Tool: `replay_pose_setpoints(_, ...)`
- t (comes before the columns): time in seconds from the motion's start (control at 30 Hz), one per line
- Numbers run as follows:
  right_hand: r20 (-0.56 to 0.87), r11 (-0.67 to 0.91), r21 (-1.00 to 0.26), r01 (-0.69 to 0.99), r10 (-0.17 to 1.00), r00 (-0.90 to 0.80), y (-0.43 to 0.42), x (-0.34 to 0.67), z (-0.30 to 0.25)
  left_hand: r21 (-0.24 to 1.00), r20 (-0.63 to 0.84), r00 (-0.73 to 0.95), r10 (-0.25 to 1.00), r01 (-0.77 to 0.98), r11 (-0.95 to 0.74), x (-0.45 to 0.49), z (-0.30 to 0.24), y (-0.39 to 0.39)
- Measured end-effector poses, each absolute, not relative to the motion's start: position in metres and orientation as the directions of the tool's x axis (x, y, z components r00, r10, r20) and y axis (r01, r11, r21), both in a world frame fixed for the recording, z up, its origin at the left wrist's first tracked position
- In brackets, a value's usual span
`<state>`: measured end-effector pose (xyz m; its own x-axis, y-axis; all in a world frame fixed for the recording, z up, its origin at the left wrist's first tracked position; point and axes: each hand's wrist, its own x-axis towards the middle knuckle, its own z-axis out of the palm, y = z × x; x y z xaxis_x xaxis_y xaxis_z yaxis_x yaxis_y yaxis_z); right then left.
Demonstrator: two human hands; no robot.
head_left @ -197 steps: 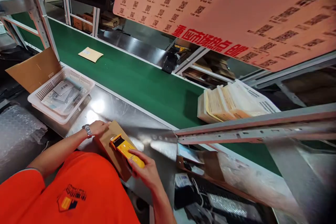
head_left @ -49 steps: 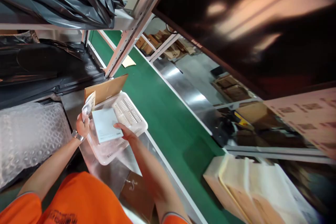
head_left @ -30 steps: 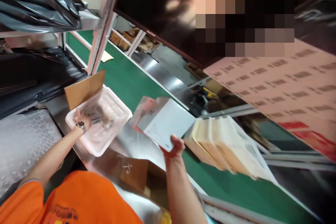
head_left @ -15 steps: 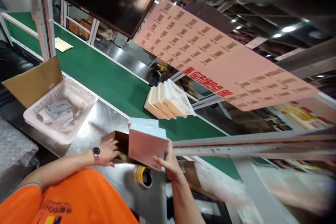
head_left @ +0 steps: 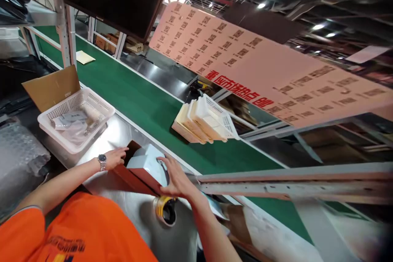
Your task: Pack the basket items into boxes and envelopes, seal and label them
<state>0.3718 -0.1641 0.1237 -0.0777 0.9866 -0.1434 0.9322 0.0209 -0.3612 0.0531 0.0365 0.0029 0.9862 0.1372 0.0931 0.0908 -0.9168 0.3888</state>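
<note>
An open brown cardboard box [head_left: 135,174] lies on the steel worktop [head_left: 119,129] in front of me. A white flat box [head_left: 146,163] sits partly inside it. My right hand [head_left: 175,178] lies flat on the white box with its fingers spread. My left hand [head_left: 116,158], a watch on its wrist, rests with its fingers extended against the cardboard box's left edge. A roll of yellow tape [head_left: 165,210] stands just below my right hand.
A white perforated basket [head_left: 92,108] of bagged items sits at the left with a cardboard sheet [head_left: 52,88] behind it. A green conveyor belt [head_left: 147,106] runs beyond the worktop. Stacked cream trays [head_left: 204,120] lean on it. Bubble wrap [head_left: 18,155] lies far left.
My right hand has lowered the white box from upright above the cardboard box into it and now presses on it. My left hand stayed at the cardboard box's edge.
</note>
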Motion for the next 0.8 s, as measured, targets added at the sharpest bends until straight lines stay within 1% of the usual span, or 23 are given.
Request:
replay_pose_setpoints(0.1, -0.195, 0.057, -0.245, 0.968, 0.975, -0.106, -0.15, 0.349, 0.104, 0.382, 0.101, 0.983, 0.153, 0.104, -0.918, 0.052, 0.004, 0.034)
replay_pose_setpoints(0.17, -0.175, 0.116, -0.19, 0.975, 0.973, -0.15, -0.144, 0.341, 0.091, 0.383, 0.117, 0.978, 0.174, 0.117, -0.916, 0.052, 0.005, 0.032)
replay_pose_setpoints(0.27, -0.061, 0.194, -0.128, 0.973, 0.977, -0.203, -0.142, 0.337, 0.075, 0.4, 0.127, 0.976, 0.174, 0.11, -0.91, 0.05, 0.005, 0.029)
replay_pose_setpoints(0.43, 0.164, 0.203, -0.086, 0.975, 0.968, -0.188, -0.14, 0.339, 0.057, 0.449, 0.192, 0.964, 0.186, 0.082, -0.89, 0.05, 0.004, 0.03)
replay_pose_setpoints(0.5, 0.235, 0.221, -0.044, 0.974, 0.95, -0.205, -0.142, 0.338, 0.049, 0.434, 0.197, 0.966, 0.167, 0.067, -0.899, 0.051, 0.003, 0.032)
replay_pose_setpoints(0.6, 0.315, 0.207, 0.008, 0.978, 0.928, -0.199, -0.148, 0.336, 0.039, 0.412, 0.181, 0.976, 0.12, 0.036, -0.91, 0.053, 0.001, 0.035)
replay_pose_setpoints(0.7, 0.338, 0.206, -0.004, 0.979, 0.921, -0.193, -0.154, 0.34, 0.038, 0.426, 0.183, 0.978, 0.102, 0.015, -0.905, 0.055, 0.0, 0.039)
replay_pose_setpoints(0.8, 0.353, 0.215, -0.084, 0.973, 0.919, -0.173, -0.155, 0.348, 0.042, 0.419, 0.171, 0.982, 0.081, 0.002, -0.908, 0.058, 0.0, 0.043)
